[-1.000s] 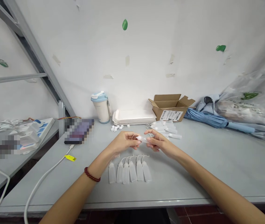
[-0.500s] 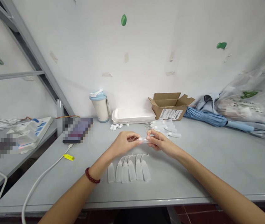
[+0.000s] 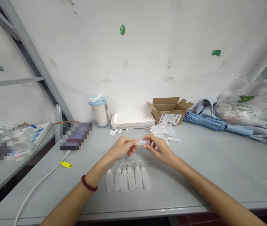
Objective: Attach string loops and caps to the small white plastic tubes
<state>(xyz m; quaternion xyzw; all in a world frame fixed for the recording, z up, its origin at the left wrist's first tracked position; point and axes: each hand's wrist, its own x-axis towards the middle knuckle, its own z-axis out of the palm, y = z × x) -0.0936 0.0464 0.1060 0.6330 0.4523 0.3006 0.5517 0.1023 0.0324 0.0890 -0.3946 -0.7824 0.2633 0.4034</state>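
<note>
A small translucent squeeze bottle [image 3: 143, 142] lies sideways above the table between my hands. My left hand [image 3: 123, 147] pinches its left end between thumb and fingers, hiding the tip. My right hand [image 3: 159, 150] has thumb and forefinger on opposite sides of the bottle's body near its right end. Below my hands, a row of several similar bottles [image 3: 130, 179] lies flat on the table, most with thin curved tubes at their tops. Behind my right hand is a loose pile of more bottles [image 3: 165, 129]. Small white caps [image 3: 115, 131] sit behind my left hand.
Along the wall stand a blue-lidded cup [image 3: 99, 112], a stack of white trays [image 3: 133, 121] and an open cardboard box [image 3: 170, 113]. A folded blue umbrella [image 3: 206, 122] and plastic bag [image 3: 246, 106] are at right. A phone [image 3: 76, 136] with a white cable [image 3: 44, 179] lies left.
My right fingers have shifted from the bottle's end to spread around its body, showing more of it. The left hand's grip has turned slightly. The view has tilted up a little.
</note>
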